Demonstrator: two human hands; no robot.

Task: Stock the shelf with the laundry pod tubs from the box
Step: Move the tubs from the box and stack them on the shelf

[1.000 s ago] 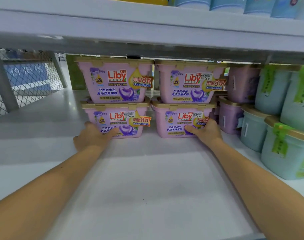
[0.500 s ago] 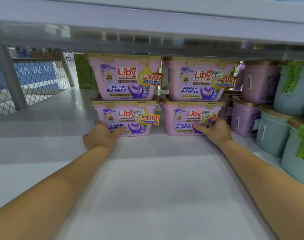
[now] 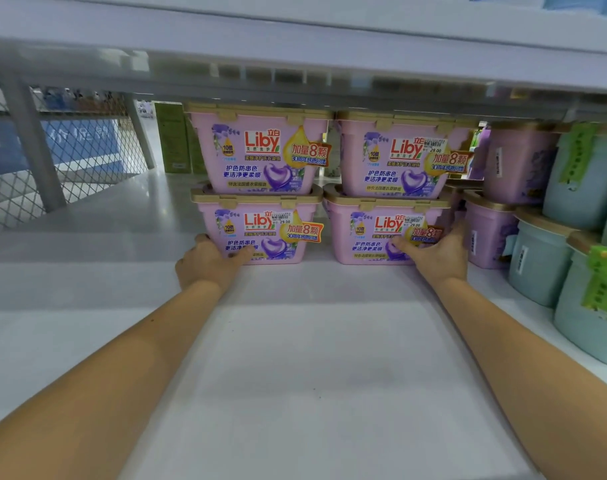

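Pink Liby laundry pod tubs with gold lids stand in two stacks of two at the back of the white shelf [image 3: 312,358]. My left hand [image 3: 208,263] grips the left front corner of the lower left tub [image 3: 260,230], thumb across its front. My right hand [image 3: 437,254] holds the right front corner of the lower right tub [image 3: 374,233], thumb on its label. An upper left tub [image 3: 257,150] and an upper right tub [image 3: 399,157] rest on top of them. No box is in view.
More pink tubs [image 3: 516,161] and teal tubs [image 3: 544,265] are stacked along the right. The upper shelf board [image 3: 295,29] hangs close above the stacks. Wire mesh [image 3: 80,147] closes the left end, and a green carton [image 3: 172,140] stands behind the stacks.
Both hands stay on the lower tubs. The whole scene has shifted right and up in view; the hands and stacks keep the same relation to each other.
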